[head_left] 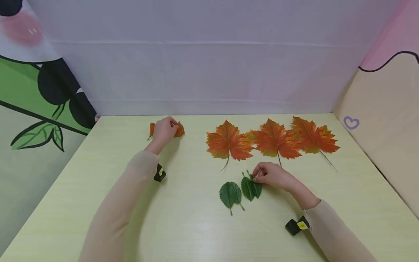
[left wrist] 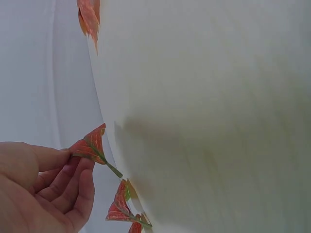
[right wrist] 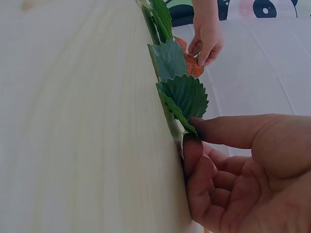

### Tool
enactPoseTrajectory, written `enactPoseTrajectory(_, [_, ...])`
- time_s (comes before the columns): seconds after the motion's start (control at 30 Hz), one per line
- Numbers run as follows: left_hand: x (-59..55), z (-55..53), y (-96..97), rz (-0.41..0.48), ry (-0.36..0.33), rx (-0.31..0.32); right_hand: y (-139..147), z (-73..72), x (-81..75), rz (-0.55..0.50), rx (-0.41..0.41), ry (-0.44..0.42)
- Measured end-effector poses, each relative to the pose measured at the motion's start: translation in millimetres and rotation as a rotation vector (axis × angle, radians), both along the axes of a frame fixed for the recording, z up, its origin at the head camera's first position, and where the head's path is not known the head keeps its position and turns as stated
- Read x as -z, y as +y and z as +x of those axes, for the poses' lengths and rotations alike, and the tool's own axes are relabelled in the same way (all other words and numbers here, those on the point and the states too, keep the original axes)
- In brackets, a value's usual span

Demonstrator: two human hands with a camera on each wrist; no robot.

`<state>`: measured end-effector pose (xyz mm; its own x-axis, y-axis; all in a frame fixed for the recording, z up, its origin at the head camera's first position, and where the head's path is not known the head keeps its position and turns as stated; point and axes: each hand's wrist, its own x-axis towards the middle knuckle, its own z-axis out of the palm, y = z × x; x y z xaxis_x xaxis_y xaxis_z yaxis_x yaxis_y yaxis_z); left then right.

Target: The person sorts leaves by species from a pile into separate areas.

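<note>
My left hand (head_left: 165,130) is at the table's back left, pinching a small orange-red leaf (left wrist: 93,144) between thumb and fingers. Similar orange leaves (left wrist: 119,204) lie beside it, partly hidden by the hand in the head view. Near the middle, my right hand (head_left: 272,176) pinches the edge of a green toothed leaf (right wrist: 183,98) between thumb and index finger. This leaf overlaps another green leaf (head_left: 247,188). Just left of them lies an overlapping pair of green leaves (head_left: 229,194), stems toward the front.
Three large orange maple leaves, the left one (head_left: 227,141), the middle one (head_left: 274,138) and the right one (head_left: 314,136), lie in a row behind the right hand. A pale cloth wall (head_left: 209,76) rises along the table's (head_left: 196,233) back edge. Printed panels flank both sides.
</note>
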<state>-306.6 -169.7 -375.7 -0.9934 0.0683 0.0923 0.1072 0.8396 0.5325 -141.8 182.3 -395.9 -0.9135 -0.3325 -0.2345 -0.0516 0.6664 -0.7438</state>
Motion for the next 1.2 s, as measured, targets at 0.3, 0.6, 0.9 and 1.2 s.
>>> enactPoseTrajectory(0.3, [3.7, -12.2, -1.7, -0.047, -0.007, -0.027, 0.1, 0.0, -0.5, -0.004, 0.002, -0.005])
enactPoseTrajectory(0.6, [4.1, -15.9, -0.5, -0.061, -0.017, -0.065, -0.2, -1.0, -1.5, 0.001, 0.003, 0.000])
enactPoseTrajectory(0.9, [0.2, -12.7, -6.1, -0.070, -0.007, -0.060, -0.6, -1.3, -1.5, 0.003, -0.005, 0.012])
enactPoseTrajectory(1.2, [-9.6, 1.7, -15.9, -0.001, -0.038, -0.055, 1.0, -2.1, -0.5, 0.004, -0.013, 0.015])
